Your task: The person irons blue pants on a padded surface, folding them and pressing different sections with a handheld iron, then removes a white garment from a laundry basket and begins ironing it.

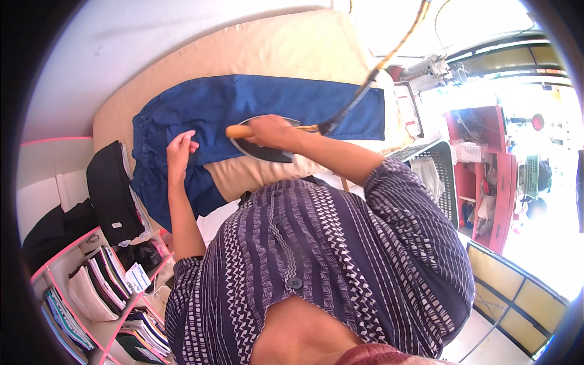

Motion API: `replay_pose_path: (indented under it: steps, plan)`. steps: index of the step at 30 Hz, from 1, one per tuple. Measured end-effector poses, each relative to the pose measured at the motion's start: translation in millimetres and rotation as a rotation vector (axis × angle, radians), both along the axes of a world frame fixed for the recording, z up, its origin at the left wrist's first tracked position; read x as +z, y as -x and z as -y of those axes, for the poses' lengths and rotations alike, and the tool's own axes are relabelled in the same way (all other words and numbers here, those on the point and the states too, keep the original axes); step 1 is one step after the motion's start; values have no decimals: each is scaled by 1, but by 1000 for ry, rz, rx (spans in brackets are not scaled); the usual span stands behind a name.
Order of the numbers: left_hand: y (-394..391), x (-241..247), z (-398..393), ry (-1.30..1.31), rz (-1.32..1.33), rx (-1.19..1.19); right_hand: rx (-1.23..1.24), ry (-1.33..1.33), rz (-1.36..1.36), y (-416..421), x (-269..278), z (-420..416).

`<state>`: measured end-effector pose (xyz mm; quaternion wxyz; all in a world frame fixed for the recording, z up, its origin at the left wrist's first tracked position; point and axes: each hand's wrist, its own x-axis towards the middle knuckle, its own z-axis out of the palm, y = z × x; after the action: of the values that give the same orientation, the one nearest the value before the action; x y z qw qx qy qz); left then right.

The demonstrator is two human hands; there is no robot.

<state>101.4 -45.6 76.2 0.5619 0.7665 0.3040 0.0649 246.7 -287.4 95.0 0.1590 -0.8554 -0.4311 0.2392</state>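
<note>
Blue elastic-waist trousers [273, 98] lie spread over a padded ironing surface [292, 45] with a cream cloth cover. My right hand [269, 131] grips the wooden handle of a clothes iron [273, 154], which rests on the trousers near the lower edge of the upper leg. The iron's cord [351, 105] runs up and to the right. My left hand [181, 143] is over the waist end of the trousers, left of the iron, fingers loosely curled and holding nothing. Wrinkles show in the cloth around it. The other trouser leg hangs towards me over the near edge.
Folded dark garments [112, 191] are stacked at the left. Below them stands a shelf [107, 331] of folded cloth or folders. A dark plastic basket [449, 182] holding light cloth is at my right, with a red cabinet [502, 200] beyond it. A white wall borders the far left.
</note>
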Motion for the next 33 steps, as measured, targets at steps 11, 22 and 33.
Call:
replay_pose_path:
  steps: [11, 22, 33]
  plan:
    - [-127, -65, -48, -745, 212, -182, -689, 158, 216, -166, -35, 250]
    - [-162, -64, -72, -916, -228, 11, -153, 131, 170, -121, -1, 118]
    - [-26, -72, -36, -979, -567, -138, -94, -4, 215, -131, -5, -133]
